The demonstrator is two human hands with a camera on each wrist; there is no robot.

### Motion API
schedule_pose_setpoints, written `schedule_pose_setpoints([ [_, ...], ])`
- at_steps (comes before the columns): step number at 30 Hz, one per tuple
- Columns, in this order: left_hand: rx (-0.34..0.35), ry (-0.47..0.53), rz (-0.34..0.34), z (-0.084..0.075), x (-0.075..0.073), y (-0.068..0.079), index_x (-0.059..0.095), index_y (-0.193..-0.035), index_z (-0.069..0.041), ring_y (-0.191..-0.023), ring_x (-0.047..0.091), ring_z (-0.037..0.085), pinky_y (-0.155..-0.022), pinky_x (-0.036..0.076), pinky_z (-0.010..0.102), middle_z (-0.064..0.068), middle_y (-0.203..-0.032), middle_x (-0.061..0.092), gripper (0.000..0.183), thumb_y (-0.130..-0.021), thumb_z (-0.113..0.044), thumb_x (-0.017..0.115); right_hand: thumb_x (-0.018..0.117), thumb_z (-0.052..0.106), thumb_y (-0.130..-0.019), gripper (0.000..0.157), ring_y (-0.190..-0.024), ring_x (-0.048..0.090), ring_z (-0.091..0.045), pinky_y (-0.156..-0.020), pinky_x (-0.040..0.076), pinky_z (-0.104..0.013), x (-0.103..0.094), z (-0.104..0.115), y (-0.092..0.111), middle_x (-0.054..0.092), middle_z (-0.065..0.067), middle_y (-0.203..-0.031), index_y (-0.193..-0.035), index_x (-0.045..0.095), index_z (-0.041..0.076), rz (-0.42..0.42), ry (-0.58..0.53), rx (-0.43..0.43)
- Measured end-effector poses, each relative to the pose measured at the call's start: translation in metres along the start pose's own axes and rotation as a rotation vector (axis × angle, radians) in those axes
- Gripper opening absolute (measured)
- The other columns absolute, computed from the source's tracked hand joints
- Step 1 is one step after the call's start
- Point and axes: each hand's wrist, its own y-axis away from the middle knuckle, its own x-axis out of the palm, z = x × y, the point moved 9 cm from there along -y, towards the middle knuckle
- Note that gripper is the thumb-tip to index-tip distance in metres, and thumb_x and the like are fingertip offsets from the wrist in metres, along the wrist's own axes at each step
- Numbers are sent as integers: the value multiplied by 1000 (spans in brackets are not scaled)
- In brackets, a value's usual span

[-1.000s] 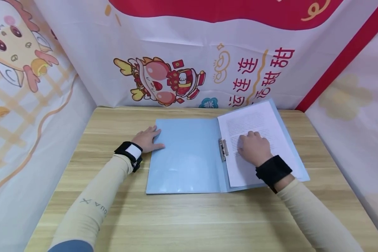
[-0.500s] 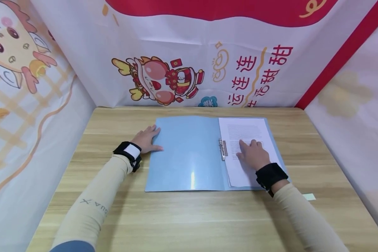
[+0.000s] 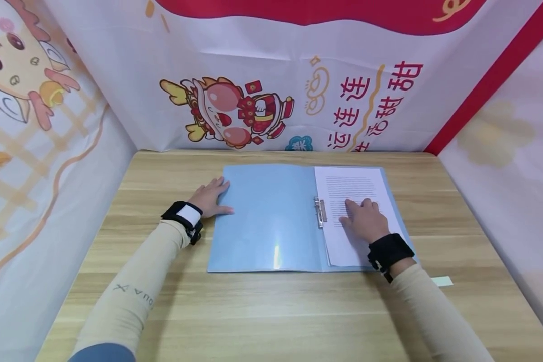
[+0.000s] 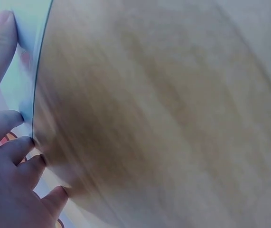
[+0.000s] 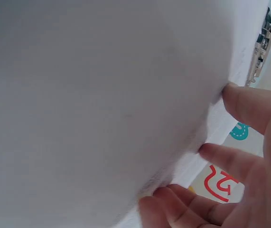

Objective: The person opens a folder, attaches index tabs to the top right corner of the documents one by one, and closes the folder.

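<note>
From my remote station I note bare tabletop (image 3: 271, 311) on the near side of the blue folder (image 3: 267, 221), which lies unfolded and flat. A pale strip (image 3: 442, 281) sits just outside the folder's near right corner, beside my right sleeve (image 3: 434, 306); part of it may be hidden.

My right hand (image 3: 367, 220) is spread, slightly bent, fingertips resting on the printed sheets (image 3: 341, 246) in the folder's right half, gripping nothing. The metal clip (image 3: 320, 212) stands near the fold, at the sheets' left edge; I cannot tell whether it bites them.

My left hand (image 3: 208, 197) is spread wide at the folder's left edge, thumb laid on the cover, holding nothing.

Past the folder's far edge hangs a printed backdrop (image 3: 253, 45).

Hazards, in my judgement: a sideways drag of the right fingertips could skew or crease the sheets, especially if the clip is loose; lifting the left hand could let the cover spring up; the right sleeve could sweep the strip away.
</note>
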Motion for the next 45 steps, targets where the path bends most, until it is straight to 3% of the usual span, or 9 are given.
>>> schedule_pose_setpoints([
  [4,5,14,-1,-3,-4,0,24,-159,1,-153,8,45,-121,7,62,27,-166,11,95,-92,-44,74,73,28,-93,41,-84,58,-33,-67,52,-46,-12,9,-5,60,-24,-103,-120,64,-2,-52,-37,-19],
  [8,-9,12,1,-4,-6,2,26,-159,2,-153,9,45,-121,8,61,27,-166,12,94,-92,-43,75,64,26,-99,27,-69,58,-26,-60,47,-39,-16,26,-13,63,-13,-84,-102,62,0,-26,-96,-40],
  [12,-19,0,11,-7,-8,3,26,-158,2,-153,10,45,-121,10,61,27,-166,13,94,-92,-43,75,57,41,-103,42,-62,55,-23,-53,39,-34,-8,45,-21,57,-9,-73,-111,56,0,39,-157,-47],
  [16,-24,-3,27,-8,-10,3,26,-158,2,-152,11,46,-121,12,60,28,-165,12,93,-93,-41,75,62,45,-99,51,-57,54,-20,-49,36,-31,0,61,-27,55,-6,-70,-123,52,1,58,-162,-73],
  [25,-12,-55,70,-14,-13,0,28,-157,5,-151,10,49,-122,13,58,32,-164,13,91,-90,-28,79,67,32,-98,46,-58,57,-20,-51,41,-32,3,89,-24,64,-9,-76,-129,54,1,36,-170,-129],
  [29,-3,-45,64,-26,-15,-2,29,-159,-1,-153,9,46,-122,13,57,29,-165,13,95,-84,-22,84,69,31,-97,45,-57,56,-20,-52,41,-31,6,103,-19,62,-8,-74,-128,55,1,30,-187,-140],
  [33,-2,-42,80,-46,-14,-2,28,-160,-6,-154,8,42,-122,14,58,24,-167,11,98,-84,-26,85,69,30,-97,42,-54,55,-18,-49,38,-29,14,120,-10,59,-5,-68,-124,56,1,32,-188,-175],
  [39,-11,-78,140,-70,-14,11,30,-161,-10,-154,9,41,-117,12,70,21,-168,12,95,-85,-33,84,72,30,-96,42,-52,52,-17,-46,36,-29,15,141,6,55,-4,-63,-118,55,-1,25,-189,-224],
  [45,-20,-100,178,-60,-2,30,29,-160,-7,-153,8,45,-113,13,75,25,-167,10,94,-87,-36,81,73,29,-95,45,-59,55,-18,-54,42,-31,22,152,18,57,-4,-70,-123,52,0,129,-254,-256],
])
